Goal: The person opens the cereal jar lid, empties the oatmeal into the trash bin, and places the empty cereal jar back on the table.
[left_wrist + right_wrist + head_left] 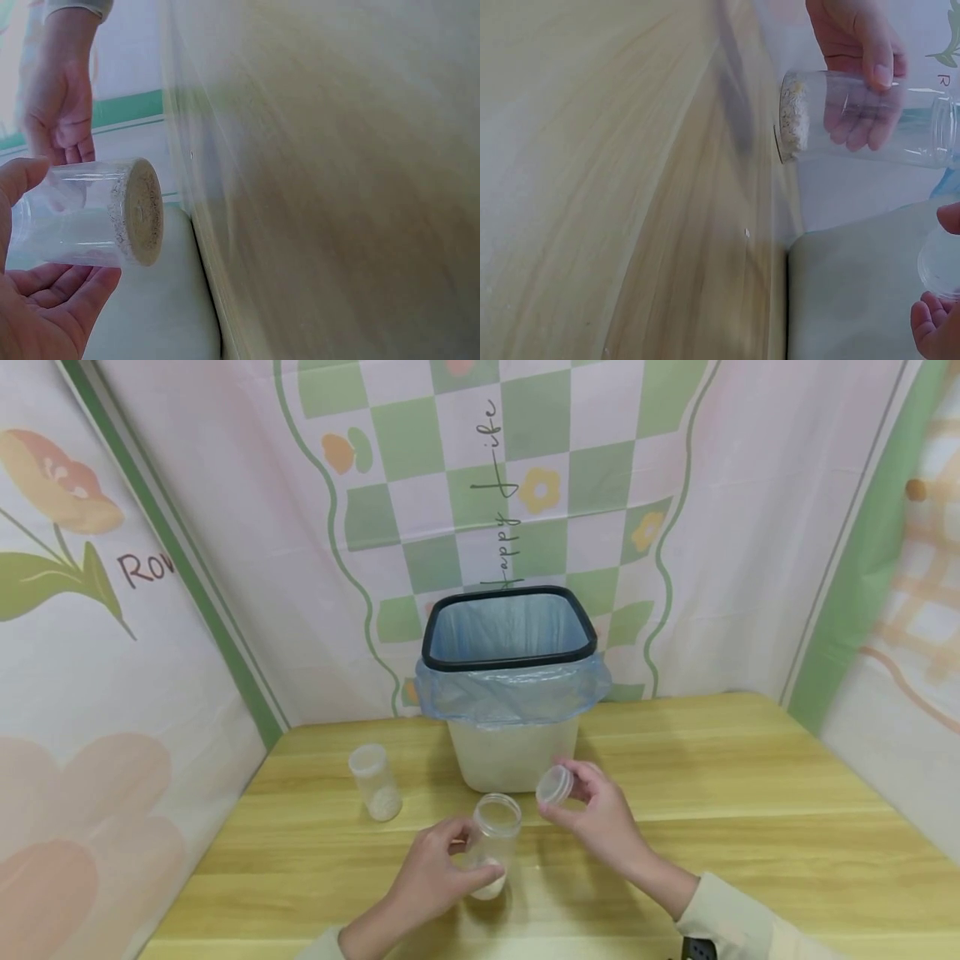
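Note:
My left hand [433, 870] grips a clear plastic jar [497, 839] around its side, thumb on the near side. The jar's mouth is uncovered, and a layer of pale, grainy stuff [795, 116] lies at its bottom. To the right of the jar, my right hand [600, 818] pinches a round translucent lid [555, 785] by its edge, tilted and apart from the jar. A second clear jar [377, 782] stands at the left with its lid on and similar pale contents at its base.
A pale bin [513, 756] with a black rim and a blue bag [517, 693] folded over its sides stands behind the hands. The wooden table [720, 793] ends at printed cloth curtains at the back and both sides.

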`<control>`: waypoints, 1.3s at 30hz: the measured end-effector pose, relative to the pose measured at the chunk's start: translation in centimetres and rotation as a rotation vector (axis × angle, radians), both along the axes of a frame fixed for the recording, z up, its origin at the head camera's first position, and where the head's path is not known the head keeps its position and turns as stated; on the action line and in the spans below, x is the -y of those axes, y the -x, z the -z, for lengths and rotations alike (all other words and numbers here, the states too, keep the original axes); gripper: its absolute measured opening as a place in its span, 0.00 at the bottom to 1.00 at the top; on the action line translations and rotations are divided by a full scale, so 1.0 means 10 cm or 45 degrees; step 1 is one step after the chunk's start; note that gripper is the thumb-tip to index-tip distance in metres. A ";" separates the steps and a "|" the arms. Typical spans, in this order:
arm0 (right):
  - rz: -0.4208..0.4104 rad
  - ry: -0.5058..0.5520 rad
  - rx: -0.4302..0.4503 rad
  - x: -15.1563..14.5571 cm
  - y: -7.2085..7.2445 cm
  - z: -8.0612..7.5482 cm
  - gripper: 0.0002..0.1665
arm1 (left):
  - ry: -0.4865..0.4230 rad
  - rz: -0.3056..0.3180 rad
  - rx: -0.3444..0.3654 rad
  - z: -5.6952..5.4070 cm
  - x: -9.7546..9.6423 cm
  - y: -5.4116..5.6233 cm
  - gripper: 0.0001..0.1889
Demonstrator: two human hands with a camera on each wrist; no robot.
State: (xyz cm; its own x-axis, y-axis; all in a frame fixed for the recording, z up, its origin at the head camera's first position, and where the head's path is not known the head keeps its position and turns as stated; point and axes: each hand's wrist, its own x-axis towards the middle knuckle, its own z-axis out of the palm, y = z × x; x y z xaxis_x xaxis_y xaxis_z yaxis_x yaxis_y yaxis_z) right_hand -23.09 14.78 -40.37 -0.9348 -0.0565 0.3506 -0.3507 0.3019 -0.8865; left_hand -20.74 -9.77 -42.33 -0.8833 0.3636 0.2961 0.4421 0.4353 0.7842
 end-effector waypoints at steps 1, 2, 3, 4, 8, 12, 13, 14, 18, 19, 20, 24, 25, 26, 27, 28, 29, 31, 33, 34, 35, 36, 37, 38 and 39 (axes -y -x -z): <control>0.004 -0.017 0.001 0.00 0.00 0.01 0.41 | -0.002 0.002 -0.001 0.00 0.00 0.00 0.23; 0.007 -0.034 0.003 0.00 0.00 0.01 0.40 | -0.005 0.003 0.001 0.00 0.00 0.00 0.23; 0.009 -0.054 0.003 0.00 0.00 0.01 0.40 | -0.006 0.002 -0.001 0.00 0.01 0.00 0.22; 0.006 -0.073 0.004 0.00 0.00 0.02 0.40 | -0.006 0.002 -0.001 0.00 0.01 0.00 0.22; -0.011 -0.166 0.016 0.01 0.01 0.03 0.40 | -0.007 -0.003 0.004 -0.01 0.01 -0.01 0.22; -0.034 -0.254 0.028 0.01 0.03 0.06 0.40 | -0.005 -0.004 0.010 -0.02 0.01 -0.01 0.22; -0.044 -0.273 0.025 0.01 0.03 0.06 0.40 | -0.005 -0.003 0.011 -0.02 0.02 -0.01 0.23; -0.052 -0.296 0.022 0.02 0.04 0.07 0.40 | -0.006 -0.002 0.011 -0.02 0.02 -0.01 0.23; -0.087 -0.382 0.018 0.02 0.04 0.09 0.42 | -0.019 -0.005 0.016 -0.02 0.02 -0.01 0.23; -0.095 -0.398 0.027 0.03 0.04 0.09 0.42 | -0.022 -0.006 0.017 -0.02 0.02 -0.01 0.23; -0.102 -0.413 0.033 0.03 0.04 0.10 0.42 | -0.024 -0.008 0.018 -0.01 0.02 -0.01 0.22; -0.114 -0.471 0.051 0.03 0.02 0.12 0.39 | -0.027 -0.015 0.026 0.00 0.03 -0.02 0.23; -0.116 -0.490 0.051 0.03 0.02 0.13 0.38 | -0.026 -0.015 0.027 0.00 0.03 -0.02 0.23; -0.123 -0.509 0.042 0.02 0.01 0.13 0.38 | -0.024 -0.016 0.030 0.01 0.03 -0.02 0.23; -0.128 -0.533 0.035 0.02 0.01 0.13 0.37 | -0.023 -0.016 0.032 0.01 0.03 -0.02 0.23; -0.136 -0.559 0.022 0.02 0.00 0.14 0.37 | -0.022 -0.015 0.036 0.02 0.03 -0.02 0.24; -0.143 -0.579 0.016 0.02 0.00 0.14 0.37 | -0.020 -0.015 0.039 0.02 0.03 -0.02 0.24; -0.156 -0.612 0.018 0.02 -0.01 0.15 0.38 | -0.019 -0.016 0.046 0.03 0.03 -0.01 0.25; -0.171 -0.638 0.025 0.03 -0.02 0.16 0.37 | -0.023 -0.010 0.053 0.04 0.03 -0.01 0.25; -0.178 -0.648 0.032 0.03 -0.03 0.16 0.37 | -0.024 -0.007 0.052 0.05 0.03 -0.01 0.25; -0.189 -0.656 0.037 0.03 -0.03 0.17 0.37 | -0.020 -0.006 0.051 0.06 0.03 -0.01 0.25; -0.197 -0.670 0.041 0.04 -0.04 0.18 0.37 | -0.019 -0.004 0.052 0.06 0.03 0.00 0.26; -0.204 -0.684 0.043 0.04 -0.04 0.19 0.37 | -0.018 -0.001 0.052 0.07 0.04 0.00 0.26; -0.210 -0.694 0.047 0.05 -0.04 0.20 0.37 | -0.018 -0.001 0.053 0.07 0.04 0.00 0.26; -0.218 -0.710 0.048 0.05 -0.04 0.21 0.37 | -0.015 -0.004 0.059 0.07 0.04 0.00 0.26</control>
